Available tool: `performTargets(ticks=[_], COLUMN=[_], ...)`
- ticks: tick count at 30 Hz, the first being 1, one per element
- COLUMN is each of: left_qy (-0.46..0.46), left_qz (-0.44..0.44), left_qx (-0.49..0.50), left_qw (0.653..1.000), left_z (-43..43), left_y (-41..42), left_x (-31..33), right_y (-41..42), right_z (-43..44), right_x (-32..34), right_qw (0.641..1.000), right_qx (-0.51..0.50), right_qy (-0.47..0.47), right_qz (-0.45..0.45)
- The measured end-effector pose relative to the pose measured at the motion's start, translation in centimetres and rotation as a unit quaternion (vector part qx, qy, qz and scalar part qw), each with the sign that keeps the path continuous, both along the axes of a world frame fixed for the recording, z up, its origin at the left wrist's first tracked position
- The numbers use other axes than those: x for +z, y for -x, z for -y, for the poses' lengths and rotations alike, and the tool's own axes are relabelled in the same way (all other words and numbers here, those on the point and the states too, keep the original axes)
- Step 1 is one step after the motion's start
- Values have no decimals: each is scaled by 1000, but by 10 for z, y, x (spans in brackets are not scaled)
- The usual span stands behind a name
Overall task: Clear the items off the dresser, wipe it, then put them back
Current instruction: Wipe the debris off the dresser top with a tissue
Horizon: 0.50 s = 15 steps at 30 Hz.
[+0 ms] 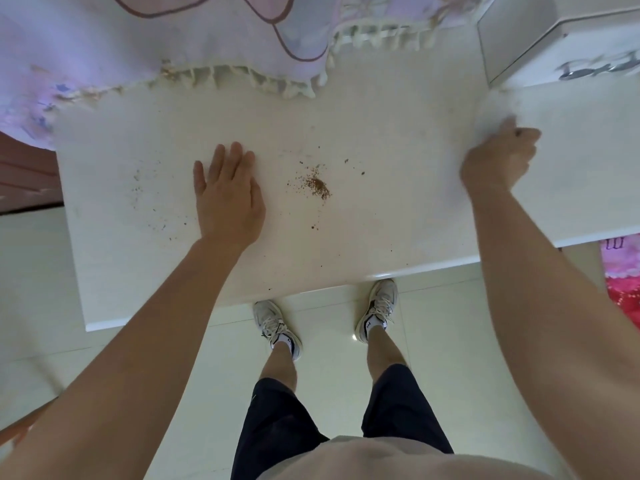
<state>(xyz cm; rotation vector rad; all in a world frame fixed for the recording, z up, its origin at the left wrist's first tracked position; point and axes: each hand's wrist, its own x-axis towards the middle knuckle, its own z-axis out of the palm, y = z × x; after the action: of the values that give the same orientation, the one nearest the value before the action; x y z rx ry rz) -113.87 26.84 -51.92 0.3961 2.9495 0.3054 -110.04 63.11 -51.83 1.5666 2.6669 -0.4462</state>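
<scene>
The white dresser top (363,109) fills the middle of the view with no items standing on it. A small heap of brown crumbs (317,183) lies near its centre, and finer specks (149,197) are scattered to the left. My left hand (227,195) rests flat on the surface with its fingers apart, just left of the heap. Over the right part of the top, my right hand (498,157) is closed on what looks like a white cloth (498,105), which is blurred against the white surface.
A lilac fabric with a cream frill (242,39) hangs over the dresser's back edge. A white drawer unit with a metal handle (599,69) stands at the back right. Something pink (623,271) sits below the right edge. My feet (277,327) stand on pale tiles.
</scene>
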Motion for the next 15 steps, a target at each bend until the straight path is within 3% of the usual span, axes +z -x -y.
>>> performTargets(ticks=[2, 5, 8, 11, 15], left_qy=[-9, -20, -10, 5, 33], left_qz=[12, 15, 24, 26, 32], left_qx=[4, 9, 5, -4, 19], left_qw=[1000, 1000, 1000, 1000, 999], left_z=[-1, -4, -3, -2, -9], left_y=[0, -3, -3, -4, -12], left_x=[-2, -2, -1, -3, -6], right_y=[15, 34, 36, 7, -50], right_z=[36, 109, 162, 156, 79], right_x=[-4, -6, 2, 12, 13], right_qw=[994, 956, 914, 899, 942], right_qx=[108, 294, 384, 380, 209], right_qy=[-11, 15, 121, 142, 81], right_qz=[12, -9, -55, -163, -250])
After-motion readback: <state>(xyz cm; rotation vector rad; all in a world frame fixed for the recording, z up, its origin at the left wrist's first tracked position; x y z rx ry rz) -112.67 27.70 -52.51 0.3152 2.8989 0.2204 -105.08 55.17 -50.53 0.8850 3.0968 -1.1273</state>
